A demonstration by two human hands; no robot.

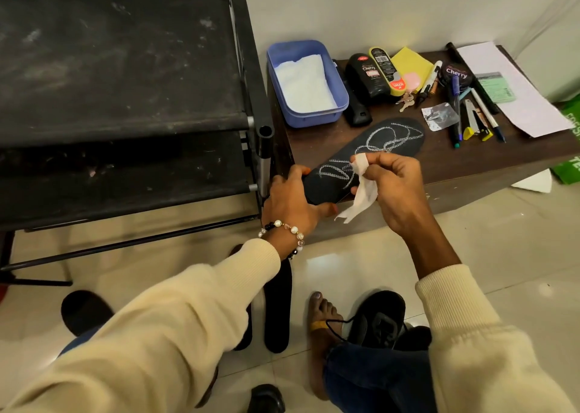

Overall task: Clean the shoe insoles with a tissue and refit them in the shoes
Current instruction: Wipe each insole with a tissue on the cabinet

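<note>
Black insole (364, 158) with white stitching, held at the bench (470, 164) edge and met by a tissue (361, 189).

I see my left hand (292, 199) with its grip clenched round the heel end of the insole, which slants up over the brown bench, its toe end lying just below the blue tub (306, 82) of folded tissues. My right hand (395, 186) pinches the white tissue against the middle of the insole (the loose end hangs down past the bench edge). Right of the tub lie polish bottles (367, 76), keys and pens. Below the bench, on the tiled floor, a second insole (277, 306) lies lengthwise, and a black shoe (376, 315) sits beside a bare foot.
</note>
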